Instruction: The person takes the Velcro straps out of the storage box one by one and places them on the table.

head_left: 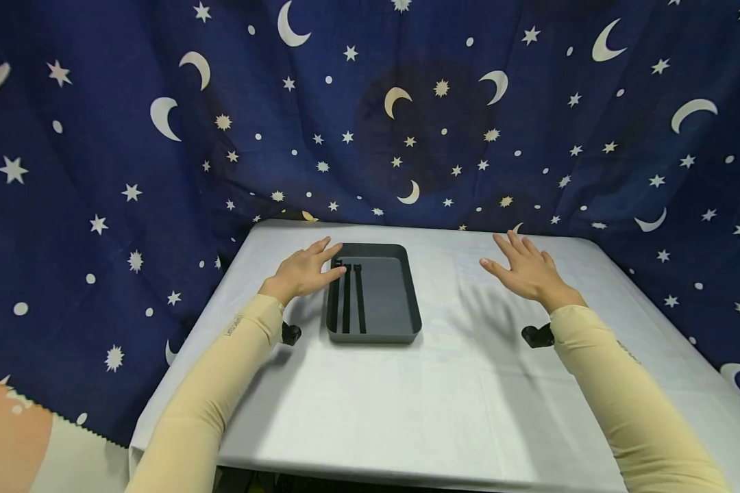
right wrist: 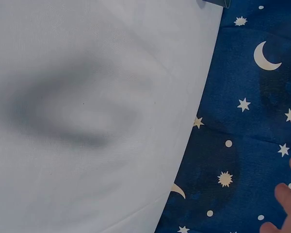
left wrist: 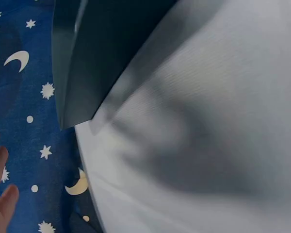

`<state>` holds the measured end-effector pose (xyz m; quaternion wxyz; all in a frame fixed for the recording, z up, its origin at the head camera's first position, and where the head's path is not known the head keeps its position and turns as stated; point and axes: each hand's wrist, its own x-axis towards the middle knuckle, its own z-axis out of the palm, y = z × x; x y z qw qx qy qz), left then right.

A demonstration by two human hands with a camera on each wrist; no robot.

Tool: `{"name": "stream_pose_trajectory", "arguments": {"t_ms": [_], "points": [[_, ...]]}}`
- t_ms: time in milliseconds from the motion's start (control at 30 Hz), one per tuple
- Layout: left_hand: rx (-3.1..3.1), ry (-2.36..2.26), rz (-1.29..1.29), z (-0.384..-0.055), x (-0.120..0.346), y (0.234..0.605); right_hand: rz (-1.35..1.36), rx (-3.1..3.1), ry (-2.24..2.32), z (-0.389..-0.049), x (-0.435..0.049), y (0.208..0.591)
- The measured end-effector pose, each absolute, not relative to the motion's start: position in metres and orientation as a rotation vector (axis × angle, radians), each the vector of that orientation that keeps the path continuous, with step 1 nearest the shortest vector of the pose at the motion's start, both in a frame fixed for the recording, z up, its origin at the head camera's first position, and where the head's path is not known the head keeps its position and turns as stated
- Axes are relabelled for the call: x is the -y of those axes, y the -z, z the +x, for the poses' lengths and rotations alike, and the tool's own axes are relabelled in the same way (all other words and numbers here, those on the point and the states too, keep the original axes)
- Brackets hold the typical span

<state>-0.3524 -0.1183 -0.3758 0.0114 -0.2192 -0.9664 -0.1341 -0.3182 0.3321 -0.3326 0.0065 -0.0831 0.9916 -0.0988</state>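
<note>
A shallow dark grey tray [head_left: 385,294] lies on the white-covered table. Along its left side sit several long, thin black strips [head_left: 360,301], each with a small thicker end toward the far rim. My left hand [head_left: 302,270] hovers with spread fingers at the tray's left edge, its fingertips overlapping the rim and the strips' far ends in the head view. The tray's side wall [left wrist: 87,73] fills the upper part of the left wrist view. Well to the right of the tray, my right hand [head_left: 526,268] is held over the table, fingers spread, nothing in it.
A white cloth [head_left: 444,404] covers the table, and both hands cast shadows on it. Behind hangs a dark blue curtain [head_left: 358,89] patterned with moons and stars. Black camera mounts [head_left: 538,335] stick out below the wrists.
</note>
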Motion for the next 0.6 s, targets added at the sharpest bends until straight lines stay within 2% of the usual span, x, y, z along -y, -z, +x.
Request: {"name": "stream_pose_trajectory", "arguments": {"t_ms": [600], "points": [[3.086, 0.484, -0.689, -0.347, 0.110, 0.406, -0.250, -3.060, 0.293, -0.316, -0.330, 0.333]]}}
